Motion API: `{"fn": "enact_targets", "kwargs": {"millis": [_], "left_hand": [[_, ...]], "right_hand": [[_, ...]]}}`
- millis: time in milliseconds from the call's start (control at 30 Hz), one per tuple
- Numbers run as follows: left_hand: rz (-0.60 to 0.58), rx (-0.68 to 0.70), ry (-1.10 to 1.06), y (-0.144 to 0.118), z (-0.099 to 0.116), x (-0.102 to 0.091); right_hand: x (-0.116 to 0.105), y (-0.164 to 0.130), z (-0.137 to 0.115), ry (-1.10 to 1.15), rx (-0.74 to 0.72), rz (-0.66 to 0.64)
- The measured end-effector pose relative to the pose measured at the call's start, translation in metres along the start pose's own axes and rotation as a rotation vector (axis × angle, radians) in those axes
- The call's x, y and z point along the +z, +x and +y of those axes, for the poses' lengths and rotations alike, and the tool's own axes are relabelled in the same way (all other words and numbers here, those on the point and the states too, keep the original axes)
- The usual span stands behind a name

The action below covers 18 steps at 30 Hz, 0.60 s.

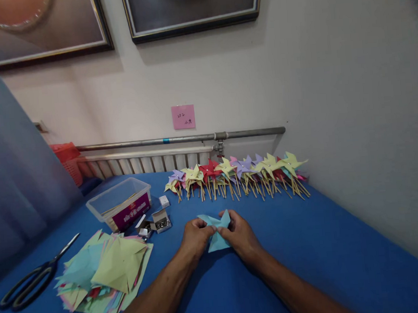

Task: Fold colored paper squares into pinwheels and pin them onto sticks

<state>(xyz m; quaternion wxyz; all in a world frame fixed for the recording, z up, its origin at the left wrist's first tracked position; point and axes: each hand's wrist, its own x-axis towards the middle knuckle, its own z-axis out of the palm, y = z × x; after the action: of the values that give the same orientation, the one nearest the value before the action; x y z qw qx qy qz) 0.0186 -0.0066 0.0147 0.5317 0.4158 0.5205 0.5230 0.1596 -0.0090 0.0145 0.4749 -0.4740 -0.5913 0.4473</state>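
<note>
Folding step in hand: I have my left hand (195, 238) and right hand (240, 235) pinched shut on the light-blue paper piece (216, 229), just before the pinwheel row (235, 176). Next, I judge, the gathered corners need pinning.

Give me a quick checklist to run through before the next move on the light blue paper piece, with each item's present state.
1. Both hands on the light blue paper piece: ok; left hand and right hand pinch it at the centre.
2. Paper's corners folded inward: cannot tell, fingers hide the centre.
3. Open pin boxes close by: ok, left of the hands.
4. Scissors away from the hands: ok, at the table's left edge.
5. Paper stack at hand: ok.
6. Finished pinwheels apart from the hands: ok, along the wall.
</note>
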Motion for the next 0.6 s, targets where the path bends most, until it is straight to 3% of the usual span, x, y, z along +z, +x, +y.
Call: {"fn": "enact_targets", "kwargs": {"millis": [133, 267, 433, 600], "left_hand": [[0.088, -0.010, -0.095, 0.002, 0.001, -0.003], [0.156, -0.010, -0.239, 0.007, -0.002, -0.009], [0.149, -0.008, -0.310, 0.008, -0.002, -0.009], [0.130, 0.000, -0.285, 0.003, 0.000, -0.005]], "right_hand": [[0.002, 0.000, 0.005, 0.126, -0.034, -0.029], [0.003, -0.006, 0.006, -0.052, -0.132, -0.014], [0.006, -0.017, 0.002, -0.374, -0.375, -0.027], [0.007, -0.020, -0.002, -0.470, -0.368, -0.014]]}}
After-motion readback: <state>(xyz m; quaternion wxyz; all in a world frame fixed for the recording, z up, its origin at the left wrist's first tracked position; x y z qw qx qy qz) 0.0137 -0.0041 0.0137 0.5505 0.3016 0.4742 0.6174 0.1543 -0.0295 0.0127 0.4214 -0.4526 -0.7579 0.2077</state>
